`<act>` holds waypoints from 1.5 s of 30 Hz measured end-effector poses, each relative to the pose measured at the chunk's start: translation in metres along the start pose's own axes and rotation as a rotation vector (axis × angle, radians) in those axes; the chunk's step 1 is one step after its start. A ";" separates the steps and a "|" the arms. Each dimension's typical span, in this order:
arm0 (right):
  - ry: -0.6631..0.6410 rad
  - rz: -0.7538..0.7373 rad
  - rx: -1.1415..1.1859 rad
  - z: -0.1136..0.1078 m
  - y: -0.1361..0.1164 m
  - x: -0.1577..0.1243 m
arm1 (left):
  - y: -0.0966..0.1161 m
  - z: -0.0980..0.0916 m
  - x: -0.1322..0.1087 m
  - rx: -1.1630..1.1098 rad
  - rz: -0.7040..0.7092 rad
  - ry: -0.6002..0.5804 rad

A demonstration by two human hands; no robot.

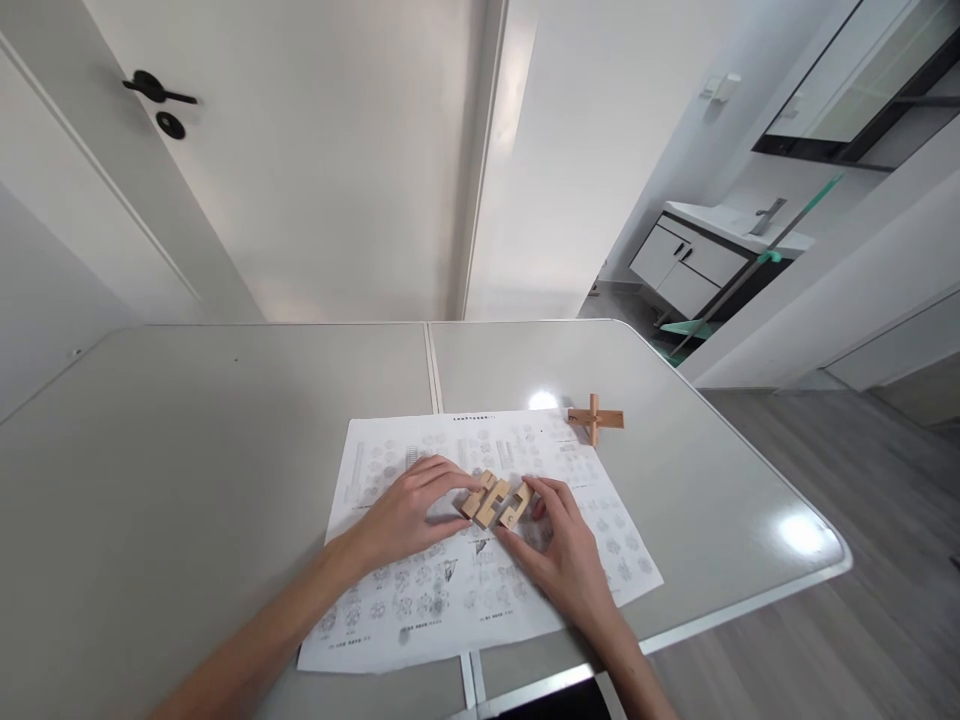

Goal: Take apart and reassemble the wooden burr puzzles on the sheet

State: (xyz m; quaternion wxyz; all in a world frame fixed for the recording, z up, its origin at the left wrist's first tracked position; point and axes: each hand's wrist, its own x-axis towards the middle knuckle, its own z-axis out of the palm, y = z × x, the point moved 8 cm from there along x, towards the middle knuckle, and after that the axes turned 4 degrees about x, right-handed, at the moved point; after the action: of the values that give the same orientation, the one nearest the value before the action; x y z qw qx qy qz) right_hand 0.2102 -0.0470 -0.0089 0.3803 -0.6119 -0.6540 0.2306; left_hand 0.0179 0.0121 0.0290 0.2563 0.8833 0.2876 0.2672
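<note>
Two notched wooden blocks sat over printed sheet; left hand, fingers pinching that pair | right hand, fingers pinching third block, just apart | risk: loose pinch or tilt could have split the pair | far fingers hidden, block-sheet contact unclear, small print illegible

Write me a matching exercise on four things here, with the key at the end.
Things
1. Printed sheet
2. Wooden cross
3. Door handle
4. Notched wooden pieces

Places, colours and states
A. Black, at the picture's upper left
B. Between the left hand and the right hand
C. White, lying flat on the table
D. Brown, away from both hands, by the paper's far right corner

Right pairs
1-C, 2-D, 3-A, 4-B
</note>
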 end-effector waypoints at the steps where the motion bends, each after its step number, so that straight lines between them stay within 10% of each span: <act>1: -0.001 -0.001 0.001 0.000 0.000 0.000 | 0.000 0.000 0.000 -0.011 -0.016 -0.008; 13: -0.005 -0.002 0.012 -0.001 -0.001 0.000 | -0.025 0.019 0.031 -0.045 -0.090 -0.307; 24: -0.024 -0.047 0.240 -0.008 -0.019 -0.002 | -0.033 -0.003 -0.013 -0.411 -0.371 -0.141; 33: -0.414 -0.315 0.252 -0.002 -0.108 -0.003 | 0.004 0.010 -0.027 -0.839 -0.323 -0.283; 45: -0.717 -0.356 0.151 0.006 -0.123 0.000 | 0.017 0.026 -0.037 -1.006 -0.255 -0.440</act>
State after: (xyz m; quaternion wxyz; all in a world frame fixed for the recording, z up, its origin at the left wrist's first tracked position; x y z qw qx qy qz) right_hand 0.1289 -0.0634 0.0823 0.2061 -0.3402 -0.8222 0.4071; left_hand 0.0147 -0.0317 0.0088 0.7299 0.6456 0.1690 0.1477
